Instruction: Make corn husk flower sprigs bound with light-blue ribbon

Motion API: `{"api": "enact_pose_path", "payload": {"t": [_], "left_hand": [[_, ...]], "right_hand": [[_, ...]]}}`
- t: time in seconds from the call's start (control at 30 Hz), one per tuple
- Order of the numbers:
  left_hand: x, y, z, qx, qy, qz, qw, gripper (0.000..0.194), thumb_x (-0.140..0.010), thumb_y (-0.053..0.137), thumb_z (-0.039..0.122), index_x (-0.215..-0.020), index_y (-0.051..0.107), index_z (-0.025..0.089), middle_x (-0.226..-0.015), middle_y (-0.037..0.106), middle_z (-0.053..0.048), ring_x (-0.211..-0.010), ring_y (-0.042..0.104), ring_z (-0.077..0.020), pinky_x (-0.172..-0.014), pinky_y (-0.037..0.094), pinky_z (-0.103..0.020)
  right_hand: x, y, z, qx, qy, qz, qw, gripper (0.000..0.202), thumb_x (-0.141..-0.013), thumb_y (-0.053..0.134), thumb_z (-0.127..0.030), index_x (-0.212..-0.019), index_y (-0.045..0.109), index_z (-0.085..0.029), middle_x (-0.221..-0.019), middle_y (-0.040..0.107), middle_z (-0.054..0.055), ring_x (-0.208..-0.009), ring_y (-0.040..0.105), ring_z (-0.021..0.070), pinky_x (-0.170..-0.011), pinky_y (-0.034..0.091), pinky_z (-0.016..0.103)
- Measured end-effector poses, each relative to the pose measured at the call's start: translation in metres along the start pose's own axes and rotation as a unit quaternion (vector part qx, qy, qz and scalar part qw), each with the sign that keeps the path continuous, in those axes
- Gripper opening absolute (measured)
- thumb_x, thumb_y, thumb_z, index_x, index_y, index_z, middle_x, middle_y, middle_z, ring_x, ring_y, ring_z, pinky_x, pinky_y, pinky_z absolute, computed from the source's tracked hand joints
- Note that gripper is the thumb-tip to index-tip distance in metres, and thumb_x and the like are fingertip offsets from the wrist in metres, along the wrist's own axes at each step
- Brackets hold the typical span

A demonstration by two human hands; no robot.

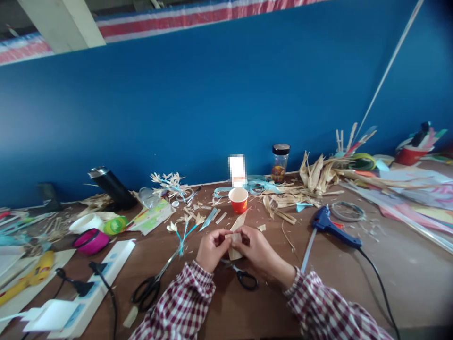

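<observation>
Between both hands is a pale strip of corn husk (235,254), pinched near its middle. My left hand (213,248) grips it from the left with thumb and fingertips, and my right hand (256,248) does the same from the right. The fingertips nearly meet. Just below the hands lies a pair of scissors with a black handle (247,279), its blades partly hidden. Beyond the hands stands a red paper cup (239,200). Left of my left hand lie husk flowers on blue stems (184,231) and larger black-handled scissors (146,290).
A blue glue gun (334,226) with a cord lies at right, near a wire coil (348,211). Dried husks (316,177) and a lidded jar (281,163) stand behind. At left are a white power strip (102,283), a pink bowl (91,242) and a black bottle (113,187).
</observation>
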State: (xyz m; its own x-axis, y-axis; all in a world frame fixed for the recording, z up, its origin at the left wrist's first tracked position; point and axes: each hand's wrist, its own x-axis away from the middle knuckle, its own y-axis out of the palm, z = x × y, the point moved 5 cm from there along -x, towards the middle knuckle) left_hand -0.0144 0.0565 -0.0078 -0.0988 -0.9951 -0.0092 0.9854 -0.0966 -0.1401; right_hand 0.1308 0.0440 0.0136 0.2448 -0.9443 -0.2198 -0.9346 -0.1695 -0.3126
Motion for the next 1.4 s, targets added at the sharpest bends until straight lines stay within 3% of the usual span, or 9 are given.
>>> {"api": "enact_pose_path", "payload": {"t": [0.17,0.37,0.6,0.77,0.9,0.93,1.0,1.17,1.4], "left_hand": [[0.0,-0.006,0.0,-0.085,-0.022,0.018,0.996,0.03,-0.073,0.063,0.035,-0.088,0.069,0.01,-0.071,0.071,-0.009,-0.059,0.063,-0.0178,-0.054,0.05,-0.028],[-0.049,-0.033,0.017,-0.225,-0.001,0.071,0.972,0.033,-0.083,0.049,0.03,-0.107,0.064,0.013,-0.086,0.073,-0.008,-0.076,0.067,-0.0172,-0.065,0.054,-0.028],[-0.092,-0.03,0.01,-0.333,0.011,0.075,0.94,0.013,-0.067,0.068,0.025,-0.078,0.071,0.019,-0.077,0.073,-0.009,-0.078,0.066,-0.0252,-0.075,0.049,-0.037],[-0.073,-0.016,0.027,-0.324,0.055,0.098,0.939,0.021,-0.077,0.059,0.034,-0.086,0.069,0.018,-0.102,0.069,-0.011,-0.099,0.061,-0.025,-0.087,0.045,-0.036],[-0.036,0.013,0.033,-0.257,0.032,0.063,0.964,0.049,-0.09,0.029,0.048,-0.074,0.063,0.016,-0.066,0.067,-0.006,-0.057,0.062,-0.0159,-0.053,0.048,-0.026],[-0.028,0.025,0.031,-0.207,0.017,0.013,0.978,0.043,-0.085,0.042,0.052,-0.073,0.062,0.016,-0.062,0.065,-0.004,-0.053,0.059,-0.0149,-0.049,0.045,-0.025],[-0.017,0.04,0.028,-0.115,0.002,-0.016,0.993,0.035,-0.068,0.067,0.05,-0.07,0.062,0.015,-0.057,0.061,-0.001,-0.049,0.054,-0.0127,-0.046,0.04,-0.023],[-0.016,0.051,0.007,0.058,-0.1,-0.008,0.993,0.036,-0.061,0.074,0.048,-0.065,0.059,0.015,-0.045,0.053,0.004,-0.039,0.046,-0.0088,-0.04,0.038,-0.021],[-0.014,0.047,-0.001,0.094,-0.098,0.033,0.99,0.038,-0.063,0.072,0.05,-0.069,0.059,0.015,-0.048,0.056,0.004,-0.042,0.052,-0.0091,-0.042,0.044,-0.019]], "right_hand": [[0.004,0.0,0.015,-0.032,0.047,0.016,0.998,0.007,-0.077,0.058,-0.021,-0.08,0.058,-0.014,-0.069,0.061,0.001,-0.061,0.053,0.0133,-0.055,0.039,0.022],[0.004,-0.01,0.017,0.008,0.03,0.109,0.994,0.012,-0.084,0.049,-0.025,-0.077,0.054,-0.017,-0.064,0.054,-0.002,-0.057,0.047,0.0125,-0.052,0.035,0.022],[0.007,-0.005,0.027,-0.121,0.06,0.09,0.987,0.023,-0.087,0.045,-0.027,-0.106,0.053,-0.017,-0.076,0.062,0.002,-0.06,0.055,0.0144,-0.052,0.042,0.024],[0.005,-0.011,0.025,-0.133,0.06,0.122,0.982,0.029,-0.085,0.049,-0.029,-0.111,0.05,-0.016,-0.078,0.065,0.004,-0.068,0.061,0.0175,-0.057,0.047,0.026],[0.004,-0.019,0.024,-0.14,0.073,0.173,0.972,0.019,-0.085,0.049,-0.031,-0.098,0.053,-0.017,-0.083,0.067,0.007,-0.069,0.061,0.0176,-0.058,0.048,0.026],[0.004,-0.02,0.025,-0.141,0.076,0.181,0.97,0.017,-0.085,0.05,-0.031,-0.094,0.054,-0.017,-0.083,0.067,0.007,-0.069,0.061,0.0176,-0.058,0.048,0.026],[0.004,-0.023,0.025,-0.129,0.079,0.192,0.97,0.015,-0.085,0.05,-0.033,-0.086,0.054,-0.018,-0.079,0.067,0.006,-0.066,0.06,0.0172,-0.056,0.047,0.025],[0.003,-0.034,0.023,-0.05,0.084,0.218,0.971,0.02,-0.087,0.048,-0.035,-0.08,0.055,-0.018,-0.072,0.064,0.003,-0.06,0.057,0.0155,-0.053,0.044,0.024],[0.001,-0.043,0.017,0.071,0.062,0.248,0.964,0.023,-0.089,0.044,-0.035,-0.076,0.053,-0.019,-0.068,0.061,0.001,-0.059,0.054,0.0147,-0.056,0.04,0.024]]}}
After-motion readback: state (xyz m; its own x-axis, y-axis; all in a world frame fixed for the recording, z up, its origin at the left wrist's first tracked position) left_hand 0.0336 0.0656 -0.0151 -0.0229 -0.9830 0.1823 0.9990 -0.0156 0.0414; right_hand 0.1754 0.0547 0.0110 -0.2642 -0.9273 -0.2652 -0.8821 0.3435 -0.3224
